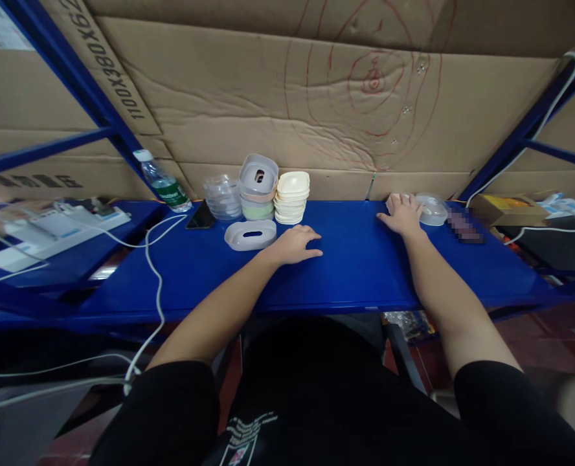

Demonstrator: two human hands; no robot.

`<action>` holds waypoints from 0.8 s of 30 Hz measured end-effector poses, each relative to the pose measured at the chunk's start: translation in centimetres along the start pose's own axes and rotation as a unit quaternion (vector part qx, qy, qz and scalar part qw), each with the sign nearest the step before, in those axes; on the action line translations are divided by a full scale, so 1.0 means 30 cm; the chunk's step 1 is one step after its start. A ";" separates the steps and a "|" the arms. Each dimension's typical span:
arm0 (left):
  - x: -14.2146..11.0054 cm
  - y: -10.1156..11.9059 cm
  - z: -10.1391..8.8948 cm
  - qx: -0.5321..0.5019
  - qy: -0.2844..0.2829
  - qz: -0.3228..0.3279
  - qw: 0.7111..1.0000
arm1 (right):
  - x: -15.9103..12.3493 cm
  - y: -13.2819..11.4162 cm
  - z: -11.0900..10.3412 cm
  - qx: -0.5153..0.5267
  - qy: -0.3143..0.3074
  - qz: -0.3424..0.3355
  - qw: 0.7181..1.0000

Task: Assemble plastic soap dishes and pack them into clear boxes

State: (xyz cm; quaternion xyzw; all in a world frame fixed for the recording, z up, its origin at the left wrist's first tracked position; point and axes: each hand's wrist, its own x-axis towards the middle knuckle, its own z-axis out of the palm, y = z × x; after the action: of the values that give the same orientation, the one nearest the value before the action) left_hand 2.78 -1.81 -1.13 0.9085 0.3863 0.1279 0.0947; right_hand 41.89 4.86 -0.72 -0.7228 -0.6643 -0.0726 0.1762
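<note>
My left hand [297, 244] is over the blue tabletop [346, 278] with its fingers apart and nothing in it. Just left of it lies a grey oval plastic piece [239, 237] with a slot in it. Behind that hand stand a stack of cream square pieces [292, 194] and a stack of grey, peach and green plastic boxes [258, 184]. Further left are stacked clear plastic containers [222, 197]. My right hand [404, 215] is spread at the back right, on or over a pale pinkish item [392, 202] that it partly covers. A clear round container [433, 210] is close beside its fingers.
A water bottle [165, 184] leans at the back left beside a dark phone [201, 216]. White cables [156, 272] cross the left side. Cardboard [248, 84] forms the back wall between blue posts. A small box [511, 212] sits at the right; a power strip [64, 236] is at the left.
</note>
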 end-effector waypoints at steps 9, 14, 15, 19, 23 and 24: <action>0.002 0.002 -0.002 -0.022 0.023 0.021 0.999 | -0.010 -0.087 0.022 0.104 -0.012 -0.121 0.987; 0.000 0.004 0.003 -0.042 0.098 0.036 0.994 | -0.028 -0.127 0.046 0.098 -0.104 -0.196 0.970; 0.000 0.005 0.002 -0.046 0.118 0.032 0.991 | -0.031 -0.130 0.050 0.094 -0.124 -0.207 0.966; 0.008 0.006 -0.010 -0.052 0.211 -0.020 0.976 | -0.032 -0.128 0.067 0.101 -0.188 -0.230 0.950; 0.045 -0.016 -0.042 -0.017 0.311 -0.087 0.946 | -0.025 -0.121 0.071 0.108 -0.202 -0.238 0.944; 0.056 -0.026 -0.051 -0.007 0.331 -0.102 0.938 | -0.025 -0.121 0.069 0.109 -0.204 -0.240 0.943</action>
State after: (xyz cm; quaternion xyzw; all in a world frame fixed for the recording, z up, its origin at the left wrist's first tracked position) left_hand 2.89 0.05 0.37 0.7702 0.4854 0.4134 -0.0199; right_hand 37.97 5.09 -2.33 -0.5176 -0.8436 0.1090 0.0921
